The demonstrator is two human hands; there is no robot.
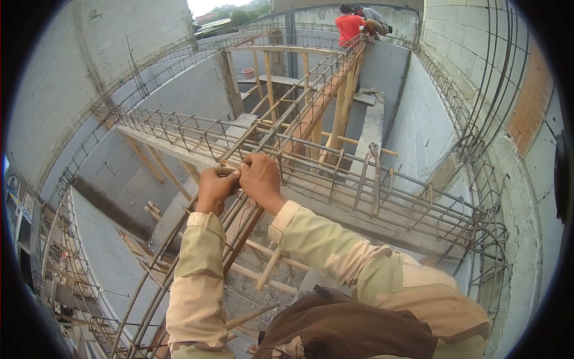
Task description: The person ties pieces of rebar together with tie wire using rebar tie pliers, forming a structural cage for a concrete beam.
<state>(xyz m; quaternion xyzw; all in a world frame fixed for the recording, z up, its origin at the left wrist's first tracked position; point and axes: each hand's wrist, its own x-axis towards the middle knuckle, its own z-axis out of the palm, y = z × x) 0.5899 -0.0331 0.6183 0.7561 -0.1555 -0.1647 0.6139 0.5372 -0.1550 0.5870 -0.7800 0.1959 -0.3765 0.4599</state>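
Note:
My left hand [215,190] and my right hand [261,179] meet with fingertips pinched together, just over the crossing of the rebar cages [272,139]. Whatever sits between the fingers is too small and hidden to name. Under my hands, long steel bars with square stirrups run across the view and away from me. Right of my right hand, a pair of pincers [375,173] hangs over the bars of the cage, handles pointing down. Both forearms are in camouflage sleeves [326,239].
Two people, one in a red shirt [348,29], crouch at the beam's far end. Timber formwork [323,99] and wooden props [271,84] stand below. Grey block walls [412,113] enclose deep open bays. Vertical rebar [499,72] rises on the right.

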